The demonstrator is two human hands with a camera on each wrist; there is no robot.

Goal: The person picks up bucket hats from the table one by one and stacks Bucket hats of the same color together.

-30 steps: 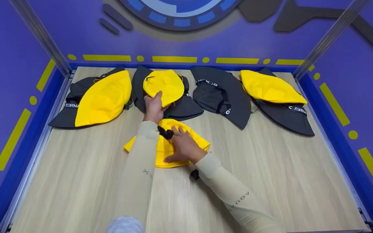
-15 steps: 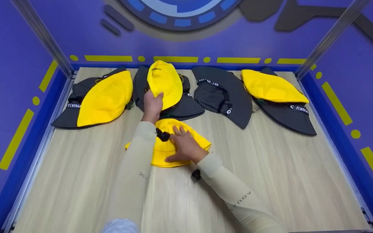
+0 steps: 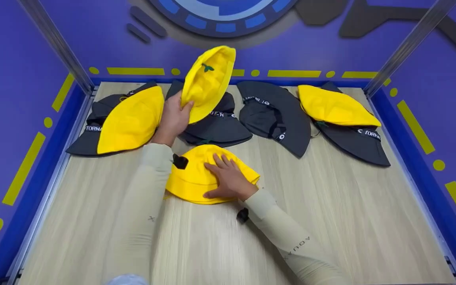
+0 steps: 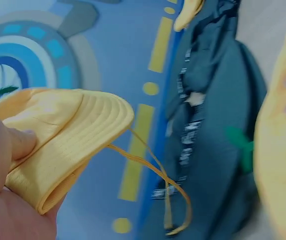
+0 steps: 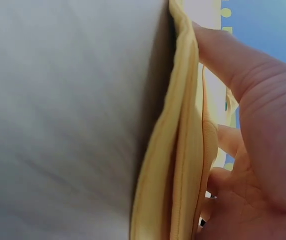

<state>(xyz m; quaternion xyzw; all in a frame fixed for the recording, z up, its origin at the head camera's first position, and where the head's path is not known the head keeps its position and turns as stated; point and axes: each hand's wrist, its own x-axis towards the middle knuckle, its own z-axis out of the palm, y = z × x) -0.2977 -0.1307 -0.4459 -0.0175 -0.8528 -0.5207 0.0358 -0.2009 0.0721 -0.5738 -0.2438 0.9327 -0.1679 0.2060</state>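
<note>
My left hand (image 3: 175, 118) grips a yellow bucket hat (image 3: 208, 85) by its edge, thumb on the near side. The hat is raised and tilted above the dark hats at the back, its green sprout showing. In the left wrist view a thin cord hangs from the hat's stitched brim (image 4: 103, 117). My right hand (image 3: 230, 178) rests with spread fingers on another yellow bucket hat (image 3: 192, 178) lying on the table. Seen from the right wrist, this hat's layered brim edges (image 5: 177, 150) lie beside the thumb.
Along the back lie dark bucket hats (image 3: 220, 128) with lettered bands, one (image 3: 273, 114) between two groups. A yellow hat (image 3: 133, 122) covers part of the dark hats at left, another (image 3: 337, 107) those at right. Blue panels (image 3: 228, 51) wall the wooden table (image 3: 331, 221) at back and sides.
My left hand has lifted the yellow hat off the dark hats, raising it and turning it upward as the hand shifts left. My right hand stays on the front yellow hat.
</note>
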